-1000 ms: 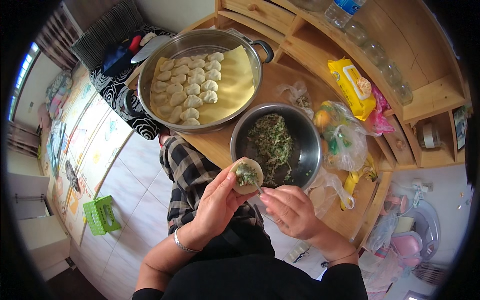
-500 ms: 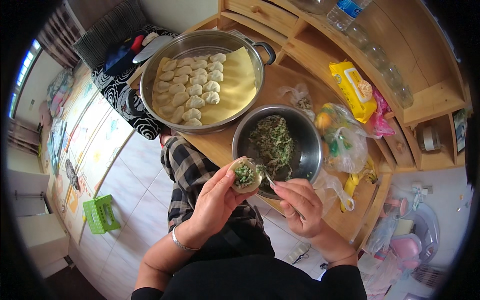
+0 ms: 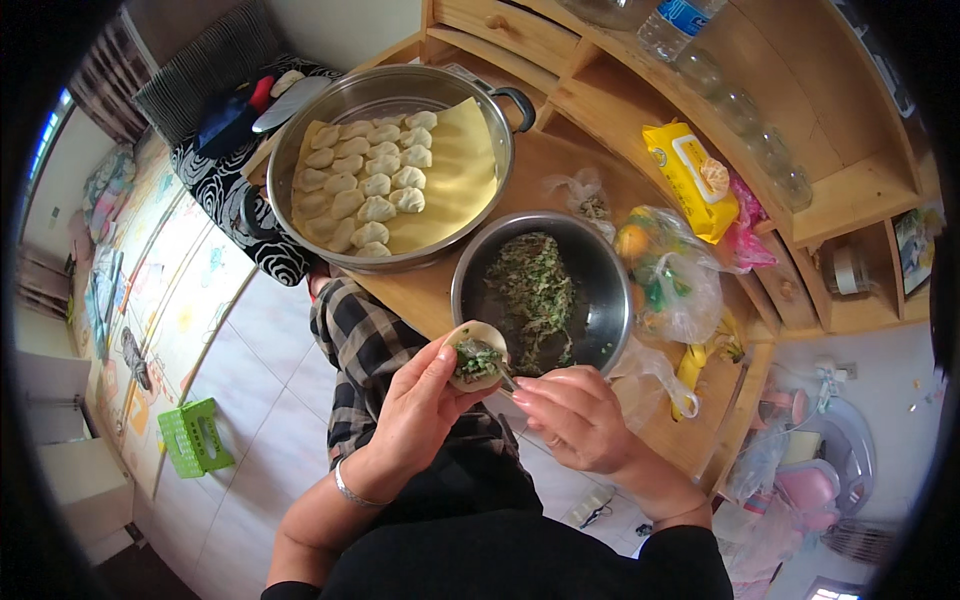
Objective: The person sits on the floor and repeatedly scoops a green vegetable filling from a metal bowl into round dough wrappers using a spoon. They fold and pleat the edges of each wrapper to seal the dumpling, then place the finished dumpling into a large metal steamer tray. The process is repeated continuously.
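A round dumpling wrapper [image 3: 494, 339] rests in my left hand [image 3: 415, 405], fingers curled around its edge. Chopped green filling [image 3: 476, 360] is heaped in the wrapper's middle. My right hand [image 3: 578, 420] grips a metal spoon [image 3: 508, 379], its tip pressed against that filling. Just beyond both hands stands a steel bowl [image 3: 604, 290] with more of the green filling mixture [image 3: 538, 290] inside. Farther left, a wide steel steamer pan [image 3: 283, 215] lined with yellow cloth [image 3: 465, 150] carries rows of folded dumplings [image 3: 376, 185].
Bagged fruit [image 3: 680, 280], a yellow wipes pack [image 3: 692, 180] and bananas [image 3: 690, 375] lie right of the bowl on the wooden table [image 3: 430, 290]. Wooden shelves [image 3: 850, 205] with bottles rise behind. A green stool [image 3: 195, 438] stands on the tiled floor at left.
The spoon has moved onto the filling in the wrapper, and my right hand has shifted left with it. The whole view has shifted slightly.
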A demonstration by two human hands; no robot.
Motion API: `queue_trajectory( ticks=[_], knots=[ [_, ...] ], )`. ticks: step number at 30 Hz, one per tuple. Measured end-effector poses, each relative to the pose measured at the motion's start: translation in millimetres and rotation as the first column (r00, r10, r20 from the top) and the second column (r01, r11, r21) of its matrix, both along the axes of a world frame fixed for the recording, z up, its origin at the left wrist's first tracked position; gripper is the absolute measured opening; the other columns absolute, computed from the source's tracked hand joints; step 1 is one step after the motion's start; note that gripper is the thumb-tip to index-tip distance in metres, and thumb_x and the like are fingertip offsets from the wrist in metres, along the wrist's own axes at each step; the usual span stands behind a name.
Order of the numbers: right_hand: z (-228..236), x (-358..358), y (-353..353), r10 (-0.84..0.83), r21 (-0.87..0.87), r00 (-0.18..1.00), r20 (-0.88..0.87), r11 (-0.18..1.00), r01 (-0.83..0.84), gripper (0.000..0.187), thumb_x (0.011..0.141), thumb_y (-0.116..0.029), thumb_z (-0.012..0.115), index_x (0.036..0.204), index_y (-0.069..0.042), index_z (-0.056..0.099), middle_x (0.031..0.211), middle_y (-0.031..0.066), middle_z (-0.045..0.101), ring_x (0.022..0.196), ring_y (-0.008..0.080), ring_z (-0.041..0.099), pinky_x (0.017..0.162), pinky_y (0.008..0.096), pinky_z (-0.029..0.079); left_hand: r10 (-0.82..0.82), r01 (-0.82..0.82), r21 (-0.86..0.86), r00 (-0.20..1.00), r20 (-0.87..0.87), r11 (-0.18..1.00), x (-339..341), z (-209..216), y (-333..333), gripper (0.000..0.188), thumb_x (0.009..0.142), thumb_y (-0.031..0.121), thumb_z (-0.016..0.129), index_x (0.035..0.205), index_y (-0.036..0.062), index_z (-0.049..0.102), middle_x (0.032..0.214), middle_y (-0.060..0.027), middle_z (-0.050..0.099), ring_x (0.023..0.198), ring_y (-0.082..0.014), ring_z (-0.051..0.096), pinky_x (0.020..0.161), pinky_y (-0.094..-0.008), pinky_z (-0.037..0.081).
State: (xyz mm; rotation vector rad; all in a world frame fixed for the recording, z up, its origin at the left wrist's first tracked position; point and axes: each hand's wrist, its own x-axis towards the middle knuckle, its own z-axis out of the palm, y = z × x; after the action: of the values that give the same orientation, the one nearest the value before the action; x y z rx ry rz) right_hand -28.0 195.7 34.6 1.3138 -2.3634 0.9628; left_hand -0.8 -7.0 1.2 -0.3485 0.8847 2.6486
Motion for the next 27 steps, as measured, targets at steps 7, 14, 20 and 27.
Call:
queue_trajectory(
  ticks=[7,14,20,27],
  knots=[
    [-4.4,-28.9,19.2,-0.318,0.081,0.947,0.04,0.946,0.314,0.025,0.086,-0.008,0.065,0.11,-0.003,0.065,0.109,0.0106,0.063,0.096,0.0278,0.061,0.082,0.0353,0.05,0.005,-0.005,-0.025,1.0,0.013,1.0,4.8,-0.4,-8.7,0.043,0.104,0.024,0.037,0.137,-0.0029,0.041,0.13,-0.0143,0.054,0.12,-0.0245,0.054,0.103,-0.0424,0.045],
    [-44.0,-57.1,30.5,-0.358,0.218,0.934,0.009,0.912,0.348,0.025,0.081,-0.002,0.067,0.106,-0.001,0.065,0.106,0.0104,0.063,0.097,0.0281,0.06,0.083,0.036,0.051,-0.029,0.029,-0.014,0.999,0.023,0.999,8.4,2.3,-10.8,0.043,0.104,0.024,0.036,0.137,-0.0035,0.041,0.129,-0.0144,0.054,0.118,-0.0236,0.055,0.101,-0.0411,0.047],
    [-56.9,-59.5,28.4,-0.333,0.249,0.943,0.019,0.915,0.318,0.026,0.081,-0.002,0.067,0.107,-0.001,0.065,0.109,0.0112,0.062,0.097,0.0288,0.061,0.083,0.0358,0.051,-0.028,0.029,-0.048,1.0,0.014,0.998,10.4,4.9,-11.1,0.043,0.104,0.026,0.037,0.136,-0.0022,0.042,0.129,-0.0151,0.055,0.116,-0.0245,0.057,0.098,-0.0408,0.05],
    [-34.4,-45.9,17.6,-0.328,0.317,0.945,-0.011,0.895,0.314,0.04,0.078,-0.016,0.073,0.115,-0.005,0.061,0.115,0.0088,0.059,0.104,0.03,0.058,0.089,0.0409,0.047,0.011,-0.009,-0.056,1.0,0.029,0.998,15.7,15.8,-15.5,0.042,0.104,0.025,0.037,0.138,0.0011,0.04,0.126,-0.017,0.057,0.115,-0.0273,0.059,0.095,-0.0398,0.052]
  ],
)
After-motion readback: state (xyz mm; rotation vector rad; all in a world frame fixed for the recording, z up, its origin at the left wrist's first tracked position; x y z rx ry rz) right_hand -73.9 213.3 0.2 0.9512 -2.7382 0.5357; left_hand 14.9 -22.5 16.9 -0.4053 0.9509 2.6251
